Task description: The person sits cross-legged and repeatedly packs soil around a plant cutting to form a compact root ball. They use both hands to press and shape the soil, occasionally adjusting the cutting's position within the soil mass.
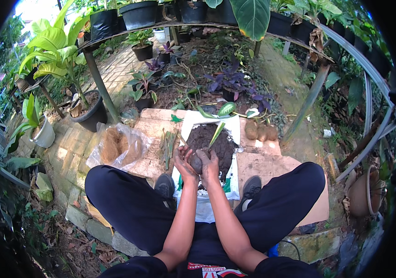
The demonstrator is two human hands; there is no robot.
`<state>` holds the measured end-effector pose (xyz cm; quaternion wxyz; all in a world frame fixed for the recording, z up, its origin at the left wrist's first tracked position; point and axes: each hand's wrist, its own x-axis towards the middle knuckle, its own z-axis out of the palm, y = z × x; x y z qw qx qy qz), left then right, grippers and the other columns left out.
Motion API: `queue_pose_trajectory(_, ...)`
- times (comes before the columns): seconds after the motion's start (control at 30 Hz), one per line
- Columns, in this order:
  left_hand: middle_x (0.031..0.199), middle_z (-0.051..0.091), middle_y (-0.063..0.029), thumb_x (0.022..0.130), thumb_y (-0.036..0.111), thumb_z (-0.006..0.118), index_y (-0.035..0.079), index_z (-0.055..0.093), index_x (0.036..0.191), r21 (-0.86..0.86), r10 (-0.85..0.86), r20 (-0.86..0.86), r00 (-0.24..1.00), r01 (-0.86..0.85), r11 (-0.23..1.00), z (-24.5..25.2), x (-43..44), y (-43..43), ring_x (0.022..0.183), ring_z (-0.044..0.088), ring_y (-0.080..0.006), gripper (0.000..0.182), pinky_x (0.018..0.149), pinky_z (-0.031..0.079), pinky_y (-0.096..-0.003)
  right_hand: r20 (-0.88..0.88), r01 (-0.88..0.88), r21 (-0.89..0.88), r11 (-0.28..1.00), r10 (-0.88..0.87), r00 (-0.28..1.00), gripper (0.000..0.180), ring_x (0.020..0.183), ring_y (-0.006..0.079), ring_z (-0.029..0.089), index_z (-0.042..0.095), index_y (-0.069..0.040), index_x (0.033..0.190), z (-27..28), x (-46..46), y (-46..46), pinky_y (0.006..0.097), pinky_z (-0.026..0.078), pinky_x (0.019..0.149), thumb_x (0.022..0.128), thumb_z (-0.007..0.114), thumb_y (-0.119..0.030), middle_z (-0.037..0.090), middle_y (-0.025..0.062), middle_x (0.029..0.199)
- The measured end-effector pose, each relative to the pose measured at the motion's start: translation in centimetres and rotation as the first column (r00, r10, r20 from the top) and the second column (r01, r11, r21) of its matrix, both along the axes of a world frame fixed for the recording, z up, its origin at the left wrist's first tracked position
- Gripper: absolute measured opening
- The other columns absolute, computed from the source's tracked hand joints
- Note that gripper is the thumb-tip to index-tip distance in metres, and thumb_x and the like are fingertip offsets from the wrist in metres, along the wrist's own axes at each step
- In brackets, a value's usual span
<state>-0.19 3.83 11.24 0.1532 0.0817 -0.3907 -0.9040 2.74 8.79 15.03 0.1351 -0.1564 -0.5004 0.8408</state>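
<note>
My left hand (184, 162) and my right hand (210, 162) cup a rounded ball of dark soil (196, 164) between them, both palms smeared with soil. A narrow pale-edged green leaf (217, 135) rises just beyond my right fingers; its base is hidden, so I cannot tell whether it stands in the ball. Beneath the hands, a heap of moist dark soil (227, 149) lies on an opened white plastic sack (234, 190). Close to my left fingers lie several cut green leaf strips (167, 146).
A clear plastic bag (140, 142) of brown coconut fibre (111, 146) lies at left on flattened cardboard (159, 118). Three fibre-covered balls (262, 132) sit at right. Farther off, bamboo posts (101, 87) hold a shelf of black pots (139, 15); a potted dumb cane (88, 113) stands left.
</note>
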Motion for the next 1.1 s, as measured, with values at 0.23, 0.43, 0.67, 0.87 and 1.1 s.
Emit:
queue_pose_trajectory(0.23, 0.101, 0.058, -0.0115, 0.089, 0.041, 0.044, 0.005, 0.050, 0.101, 0.391, -0.202, 0.138, 0.970, 0.134, 0.911, 0.9, -0.3, -0.1, 0.090, 0.058, -0.0248, 0.038, 0.083, 0.049, -0.0372, -0.112, -0.182, -0.353, 0.918, 0.151, 0.982, 0.016, 0.083, 0.0144, 0.059, 0.057, -0.003, 0.095, 0.4, -0.4, 1.9, 0.0262, 0.048, 0.077, 0.082, 0.060, -0.011, 0.060, 0.0079, 0.092)
queue_pose_trajectory(0.43, 0.100, 0.059, -0.0111, 0.092, 0.035, 0.039, 0.004, 0.054, 0.099, 0.372, -0.312, 0.138, 0.940, 0.242, 0.896, 2.0, 0.3, 1.2, 0.088, 0.057, -0.0227, 0.035, 0.083, 0.048, -0.0354, -0.167, -0.160, -0.164, 0.973, 0.132, 0.977, 0.012, 0.078, 0.0134, 0.059, 0.052, -0.005, 0.091, 1.5, -0.1, 2.5, 0.0256, 0.048, 0.075, 0.080, 0.059, -0.005, 0.061, 0.0072, 0.084)
queue_pose_trajectory(0.67, 0.102, 0.058, -0.0106, 0.092, 0.029, 0.044, 0.004, 0.054, 0.098, 0.139, -0.193, 0.124, 0.973, 0.175, 0.975, 2.9, 0.7, 2.4, 0.091, 0.055, -0.0190, 0.027, 0.084, 0.045, -0.0328, -0.088, 0.029, -0.275, 0.961, -0.055, 0.995, 0.011, 0.073, 0.0100, 0.056, 0.052, -0.006, 0.089, 2.2, -0.1, 2.7, 0.0215, 0.047, 0.063, 0.081, 0.060, -0.007, 0.057, 0.0039, 0.082)
queue_pose_trajectory(0.87, 0.104, 0.057, -0.0114, 0.092, 0.029, 0.044, 0.005, 0.053, 0.098, 0.117, -0.211, 0.049, 0.976, 0.204, 0.972, 4.1, 0.8, 2.2, 0.093, 0.054, -0.0200, 0.026, 0.086, 0.044, -0.0332, -0.117, -0.009, -0.385, 0.923, -0.039, 0.992, 0.012, 0.077, 0.0113, 0.057, 0.056, -0.003, 0.094, 3.4, -0.2, 2.4, 0.0230, 0.046, 0.070, 0.084, 0.060, -0.010, 0.059, 0.0048, 0.086)
queue_pose_trajectory(1.1, 0.103, 0.059, -0.0106, 0.092, 0.027, 0.044, 0.004, 0.052, 0.105, 0.140, -0.263, 0.082, 0.961, 0.250, 0.958, 5.1, 0.1, 1.3, 0.096, 0.055, -0.0204, 0.027, 0.091, 0.041, -0.0330, -0.240, -0.032, -0.526, 0.850, -0.112, 0.964, 0.020, 0.086, 0.0171, 0.058, 0.045, -0.009, 0.105, 3.7, -0.3, 2.1, 0.0319, 0.050, 0.078, 0.088, 0.054, -0.015, 0.057, 0.0071, 0.095)
